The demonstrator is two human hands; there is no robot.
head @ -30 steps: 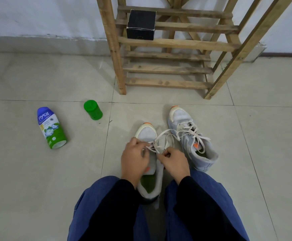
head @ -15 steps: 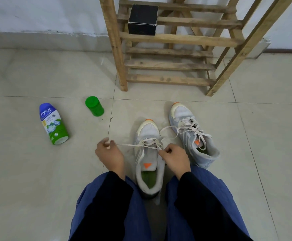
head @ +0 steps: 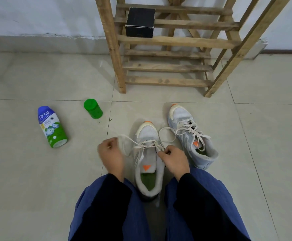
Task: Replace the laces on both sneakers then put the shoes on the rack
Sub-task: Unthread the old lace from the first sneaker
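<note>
One "nycil" btl (head: 52, 126); L of near sneaker (head: 147, 135)

We have our left hand (head: 110, 154) just left of the near sneaker (head: 147, 136), level with its lacing, back of the hand up, fingers curled in and pinching one end of the lace (head: 133, 140); this hand shows a little blurred. Our right hand (head: 173, 159) sits at that sneaker's right edge, beside the tongue, fingers and thumb pinching the other strand. Both wrists are bare; black sleeves (head: 202, 197) cover our forearms, which run back on either side of the sneaker's heel
</note>
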